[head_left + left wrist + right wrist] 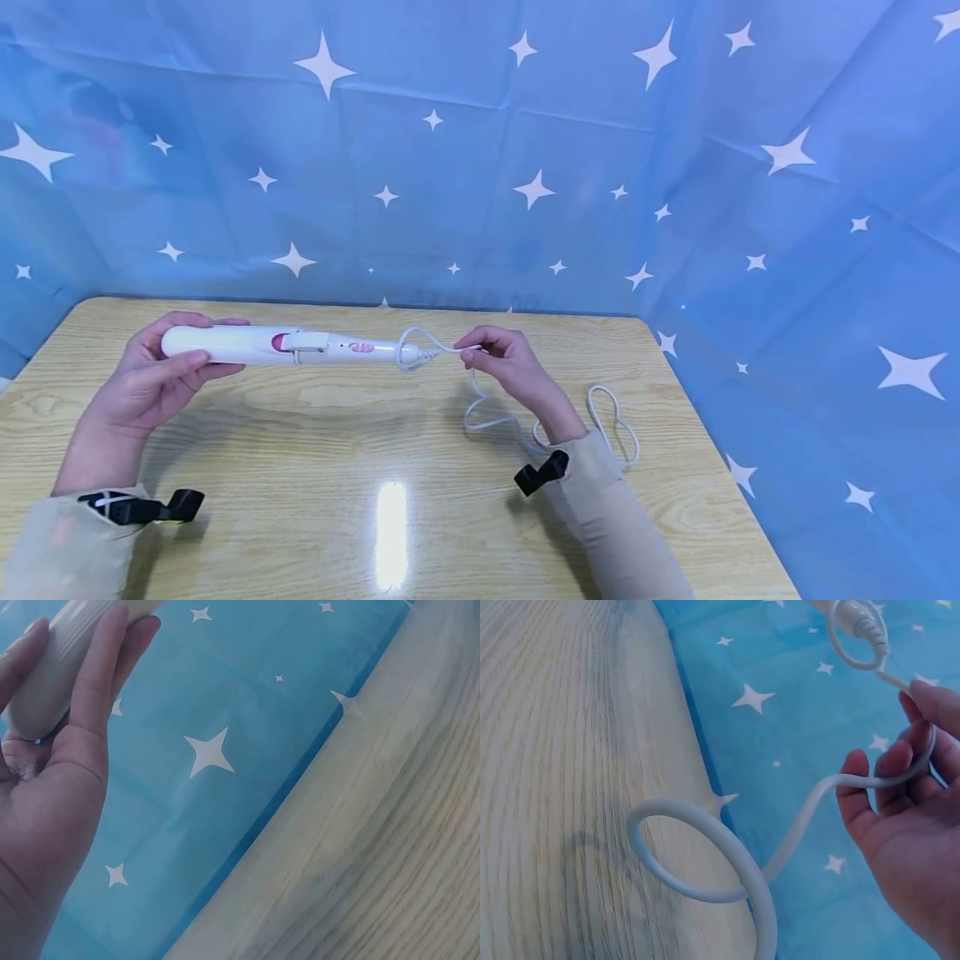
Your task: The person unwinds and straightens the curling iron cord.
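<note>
Hair iron [225,344], long and white, held up in the air over the table [300,500], about level from side to side. Fat, round end to the left, thin handle [384,350] to the right. Bit of dark pink [279,342] showing near the middle, next to a white clip [307,341]. Pink oval patch [362,347] on the handle, with marks too small to read. Ribbed white tip [426,354] at the end of the handle, joined to a white cord [760,907].

Left hand [153,375] wrapped around the fat end, thumb on the near side, fingers curled behind. Right hand [510,362] pinching the cord between thumb and pointing finger, just past the ribbed tip. In the right wrist view, cord also running over the other fingers, then down into a big loop. Small ring of cord by the ribbed tip too; cannot tell if around it or only in front. More cord lying down on the table, in bends and loops, on both sides of the right wrist.

Pale sleeves [622,517] on both arms, with a black gadget [542,473] at each wrist. Under all this, light brown wood with wavy lines, soft shadows and one bright white shiny spot [392,533]. Behind and to the right, blue cloth [450,67] with folds and white four-point stars [324,67], some big, some tiny.
</note>
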The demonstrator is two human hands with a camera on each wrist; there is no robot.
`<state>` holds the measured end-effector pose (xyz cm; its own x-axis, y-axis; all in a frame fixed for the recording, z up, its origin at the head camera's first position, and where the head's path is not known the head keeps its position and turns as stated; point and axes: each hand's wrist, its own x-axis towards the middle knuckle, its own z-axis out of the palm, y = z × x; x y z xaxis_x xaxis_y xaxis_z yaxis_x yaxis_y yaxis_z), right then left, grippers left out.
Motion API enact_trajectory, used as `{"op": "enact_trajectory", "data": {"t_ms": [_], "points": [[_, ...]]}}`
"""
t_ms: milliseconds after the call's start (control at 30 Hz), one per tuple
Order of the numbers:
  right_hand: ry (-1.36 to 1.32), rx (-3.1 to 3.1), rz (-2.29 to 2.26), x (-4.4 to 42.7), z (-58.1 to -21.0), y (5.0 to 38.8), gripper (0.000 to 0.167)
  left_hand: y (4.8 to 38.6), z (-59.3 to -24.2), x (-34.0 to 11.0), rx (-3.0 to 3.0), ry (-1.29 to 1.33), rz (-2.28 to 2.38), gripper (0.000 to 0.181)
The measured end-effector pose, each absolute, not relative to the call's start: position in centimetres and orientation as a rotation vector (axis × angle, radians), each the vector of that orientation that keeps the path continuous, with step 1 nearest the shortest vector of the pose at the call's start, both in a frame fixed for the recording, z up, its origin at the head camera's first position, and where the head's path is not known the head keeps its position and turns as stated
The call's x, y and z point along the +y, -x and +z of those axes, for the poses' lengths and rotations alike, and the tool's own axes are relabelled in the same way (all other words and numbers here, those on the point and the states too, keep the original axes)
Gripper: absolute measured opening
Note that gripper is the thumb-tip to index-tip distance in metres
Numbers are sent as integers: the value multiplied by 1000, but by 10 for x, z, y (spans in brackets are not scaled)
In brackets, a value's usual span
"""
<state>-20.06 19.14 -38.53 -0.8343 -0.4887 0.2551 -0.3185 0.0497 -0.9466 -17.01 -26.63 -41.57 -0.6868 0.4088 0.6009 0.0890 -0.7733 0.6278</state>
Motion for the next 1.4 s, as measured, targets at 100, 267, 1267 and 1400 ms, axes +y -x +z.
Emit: {"op": "enact_trajectory", "data": {"t_ms": [100,267,1267,1400], "points": [[818,2213,-1897,196,-384,200,17,170,-417,-267,962,-1126,2564,48],[793,2249,-1923,204,-382,199,18,169,-421,-268,939,-1121,2580,47],[754,2357,-1856,234,-379,196,15,162,-433,-277,819,-959,2733,49],[691,2392,-1832,233,-382,200,15,160,-435,-279,813,-901,2764,49]]}}
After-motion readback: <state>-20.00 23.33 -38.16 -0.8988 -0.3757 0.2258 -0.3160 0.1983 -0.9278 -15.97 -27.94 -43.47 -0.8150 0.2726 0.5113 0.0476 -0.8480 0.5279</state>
